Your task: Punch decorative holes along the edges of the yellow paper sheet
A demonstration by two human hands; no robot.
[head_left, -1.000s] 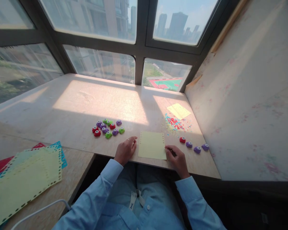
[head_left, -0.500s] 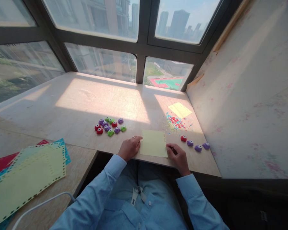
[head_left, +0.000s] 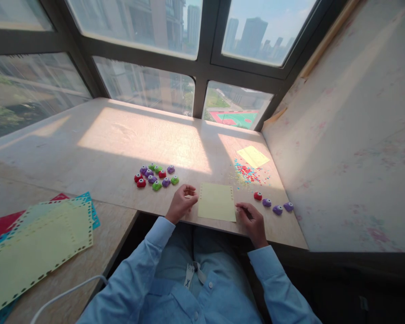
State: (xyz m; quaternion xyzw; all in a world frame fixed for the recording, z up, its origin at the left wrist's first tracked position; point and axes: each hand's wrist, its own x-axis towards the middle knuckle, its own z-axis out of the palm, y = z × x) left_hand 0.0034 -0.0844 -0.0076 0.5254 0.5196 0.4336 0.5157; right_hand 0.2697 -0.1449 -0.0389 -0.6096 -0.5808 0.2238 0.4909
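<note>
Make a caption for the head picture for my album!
Two hands flank a pale yellow sheet on a sunlit wooden table, near colourful one-eyed pieces and confetti.

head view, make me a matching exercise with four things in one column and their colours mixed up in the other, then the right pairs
Things
1. sheet between the left hand and right hand
2. row of four eye-topped pieces
3. shirt sleeves
4. cable

Colours
A. light blue
B. white
C. pale yellow
D. one red, three purple

Pairs: 1-C, 2-D, 3-A, 4-B
</note>
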